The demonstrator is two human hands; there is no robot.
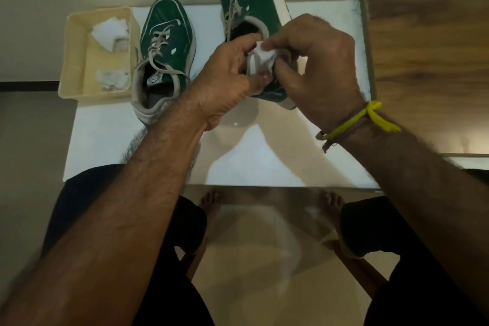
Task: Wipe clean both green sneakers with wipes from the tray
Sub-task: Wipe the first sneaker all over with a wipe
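at the upper left of the frame we keep the cream tray (71, 61) at the edge of the white board (264, 156), just beside the left sneaker (166, 34), so fresh wipes are a short reach away. a clean folded wipe (109, 32) lies at its far end and a crumpled wipe (112, 79), which looks used, lies at its near end, which suggests we are already partway through the job.

the left sneaker stands flat on its sole, toe pointing to the top of the frame, laces loose. it is parked there, untouched by either hand, while we work on its partner.

in the centre our left hand (227, 79) curls its fingers around the heel end of the right sneaker (251, 5), and its thumb lies under the white wipe (260, 58). the grip seems to steady the shoe, which is tipped so that its white sole (277, 0) faces the right of the frame; we judge the tilt makes the collar and side easier to reach.

right of centre our right hand (309, 66) pinches that bunched wipe between thumb and curled fingers and presses it against the sneaker's heel collar. bunching gives a firmer pad for rubbing. a yellow thread (370, 116) is tied round that wrist.

at the far right the wooden surface (428, 61) borders the board.
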